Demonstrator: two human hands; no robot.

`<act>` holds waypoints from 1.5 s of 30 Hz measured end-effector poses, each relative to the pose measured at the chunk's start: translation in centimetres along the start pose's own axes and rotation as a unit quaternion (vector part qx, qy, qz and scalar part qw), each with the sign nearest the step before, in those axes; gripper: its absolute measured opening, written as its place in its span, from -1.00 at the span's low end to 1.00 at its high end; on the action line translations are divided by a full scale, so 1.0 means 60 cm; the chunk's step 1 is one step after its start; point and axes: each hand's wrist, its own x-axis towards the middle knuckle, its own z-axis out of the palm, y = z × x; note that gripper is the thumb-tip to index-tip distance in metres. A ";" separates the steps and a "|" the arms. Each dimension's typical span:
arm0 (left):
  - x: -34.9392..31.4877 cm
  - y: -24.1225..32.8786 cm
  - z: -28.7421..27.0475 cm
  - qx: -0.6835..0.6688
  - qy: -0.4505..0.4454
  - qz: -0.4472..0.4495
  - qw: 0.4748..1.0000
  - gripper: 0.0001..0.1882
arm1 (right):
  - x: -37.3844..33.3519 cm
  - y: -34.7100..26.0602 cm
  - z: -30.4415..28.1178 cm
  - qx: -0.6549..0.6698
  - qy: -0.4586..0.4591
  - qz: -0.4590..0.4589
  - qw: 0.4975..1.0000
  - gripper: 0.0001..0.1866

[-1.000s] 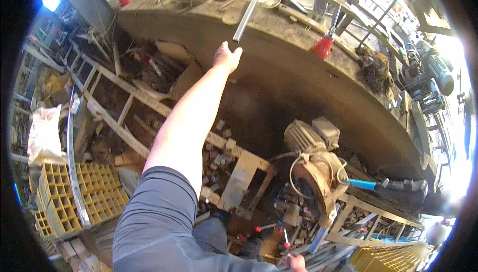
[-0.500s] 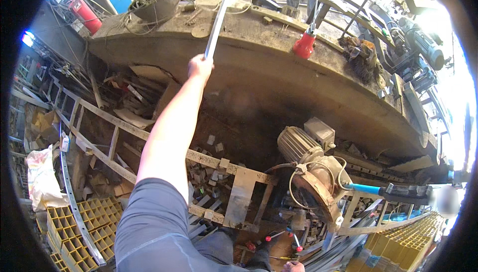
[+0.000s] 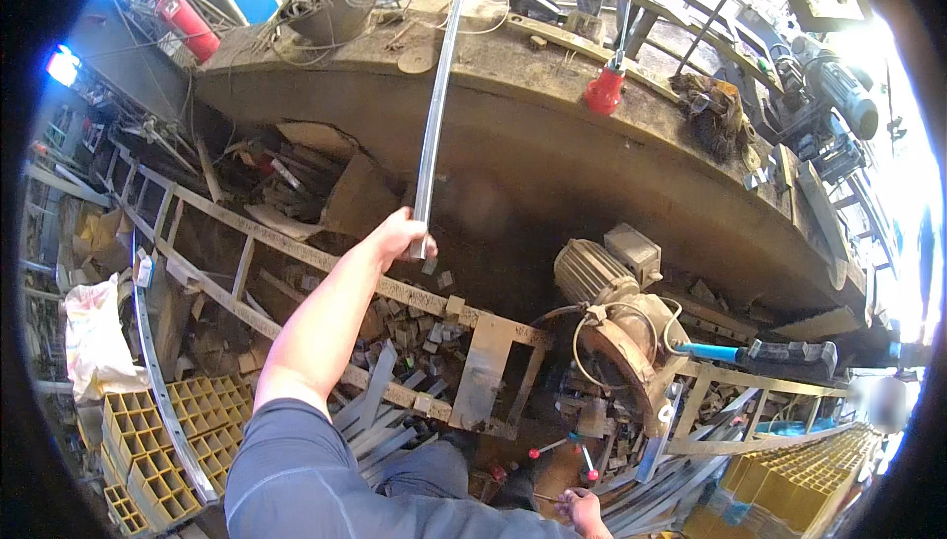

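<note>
A: Markings around you?
B: Faint coloured patches on the white sack (image 3: 99, 342), far left of the motor (image 3: 595, 275) — too blurred to tell whether they are writing.
A: Your bar?
B: Your left hand (image 3: 406, 235) is clamped on the metal bar (image 3: 437, 120) close to its near end, left of the motor; its length runs away from you, beyond the motor.
A: Your right hand (image 3: 582, 510)?
B: Well apart from your left, nearer you than the motor, near the red-knobbed handle (image 3: 586, 458). Fingers curled — cannot tell whether they grip anything.
</note>
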 end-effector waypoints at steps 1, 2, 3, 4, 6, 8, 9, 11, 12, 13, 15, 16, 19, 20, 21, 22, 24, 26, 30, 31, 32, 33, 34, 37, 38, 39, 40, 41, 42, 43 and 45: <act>0.006 0.000 0.012 -0.048 0.009 0.021 0.999 -0.57 | -0.035 -0.032 0.007 0.017 -0.003 0.019 1.000 -0.73; 0.018 0.007 0.024 -0.053 0.027 0.038 0.998 -0.62 | -0.005 0.004 -0.011 -0.034 -0.015 0.004 0.999 -0.69; 0.028 0.019 0.038 -0.054 0.045 0.054 0.996 -0.66 | -0.031 -0.032 0.001 -0.011 -0.021 0.033 0.999 -0.70; 0.042 0.021 0.035 0.006 0.103 0.103 0.989 -0.69 | -0.034 -0.048 0.001 -0.004 -0.017 0.029 0.999 -0.72; 0.034 0.000 0.051 0.071 0.172 0.139 0.973 -0.74 | -0.041 -0.058 -0.004 0.018 -0.005 0.024 1.000 -0.76; -0.010 -0.037 0.091 0.063 0.175 0.124 0.975 -0.77 | -0.052 -0.071 -0.024 0.046 -0.005 0.021 0.999 -0.78; -0.041 -0.058 0.098 0.059 0.179 0.118 0.975 -0.78 | -0.062 -0.087 -0.014 0.069 0.043 0.033 0.996 -0.81; -0.142 -0.136 0.104 0.050 0.176 0.089 0.979 -0.79 | -0.040 -0.063 -0.060 0.123 -0.065 -0.056 0.989 -0.86; -0.226 -0.187 0.104 0.026 0.154 0.073 0.985 -0.81 | -0.042 -0.068 -0.065 0.098 -0.080 -0.067 0.990 -0.87; -0.299 -0.221 0.105 -0.002 0.129 0.069 0.989 -0.84 | -0.022 -0.044 -0.086 0.060 -0.056 -0.017 0.997 -0.88; -0.457 -0.317 0.093 0.051 0.173 0.052 0.982 -0.87 | -0.007 -0.031 -0.109 0.035 -0.076 0.001 0.996 -0.80; -0.534 -0.381 0.076 0.115 0.216 0.001 0.969 -0.84 | 0.006 -0.011 -0.118 0.035 -0.059 0.004 0.998 -0.76; -0.777 -0.496 0.084 0.206 0.221 -0.042 0.952 -0.84 | 0.014 0.013 -0.151 0.011 -0.034 0.010 0.999 -0.76; -0.864 -0.548 0.080 0.240 0.227 -0.049 0.942 -0.84 | 0.016 0.007 -0.164 -0.022 -0.045 0.001 0.999 -0.78; -0.945 -0.593 0.085 0.274 0.231 -0.053 0.932 -0.84 | 0.015 0.014 -0.184 -0.055 -0.056 -0.012 0.997 -0.80; -1.018 -0.612 0.105 0.283 0.226 -0.091 0.928 -0.82 | 0.009 0.015 -0.197 -0.028 -0.050 -0.004 0.998 -0.83; -1.145 -0.657 0.135 0.283 0.221 -0.123 0.925 -0.76 | 0.028 0.015 -0.222 -0.051 -0.049 -0.017 0.997 -0.82; -1.229 -0.668 0.177 0.316 0.193 -0.191 0.909 -0.75 | 0.051 0.040 -0.270 -0.107 -0.041 -0.043 0.992 -0.78; -1.240 -0.641 0.242 0.383 0.135 -0.255 0.878 -0.68 | 0.037 0.031 -0.326 -0.168 -0.004 -0.032 0.985 -0.80; -1.227 -0.639 0.250 0.384 0.122 -0.253 0.880 -0.67 | 0.045 0.048 -0.353 -0.096 -0.022 -0.029 0.995 -0.84; -1.214 -0.647 0.256 0.391 0.099 -0.280 0.871 -0.64 | 0.041 0.050 -0.352 -0.094 -0.011 -0.025 0.995 -0.85; -1.198 -0.653 0.261 0.395 0.090 -0.278 0.871 -0.64 | 0.034 0.053 -0.351 -0.091 0.002 -0.022 0.996 -0.85; -1.177 -0.661 0.267 0.397 0.075 -0.276 0.872 -0.63 | 0.021 0.060 -0.353 -0.099 0.010 -0.021 0.995 -0.86; -1.094 -0.661 0.276 0.409 0.039 -0.246 0.878 -0.64 | 0.012 0.068 -0.328 -0.121 0.000 -0.013 0.993 -0.85; -1.071 -0.672 0.271 0.416 0.025 -0.231 0.879 -0.63 | 0.004 0.076 -0.314 -0.127 -0.001 -0.014 0.992 -0.84; -1.047 -0.680 0.267 0.422 0.012 -0.216 0.880 -0.62 | -0.004 0.083 -0.300 -0.134 -0.002 -0.015 0.991 -0.82; -1.019 -0.684 0.268 0.420 0.005 -0.215 0.882 -0.61 | -0.004 0.098 -0.298 -0.118 -0.011 -0.004 0.993 -0.77; -0.999 -0.687 0.270 0.419 0.002 -0.218 0.881 -0.60 | -0.014 0.101 -0.283 -0.127 -0.014 0.001 0.992 -0.76; -0.990 -0.693 0.270 0.419 0.000 -0.222 0.881 -0.59 | -0.023 0.103 -0.266 -0.137 -0.016 0.005 0.990 -0.75; -0.989 -0.703 0.270 0.408 -0.006 -0.219 0.886 -0.58 | -0.031 0.101 -0.251 -0.143 -0.016 0.006 0.990 -0.74; -0.991 -0.721 0.265 0.374 -0.016 -0.269 0.887 -0.58 | -0.044 0.096 -0.224 -0.152 -0.014 -0.002 0.988 -0.75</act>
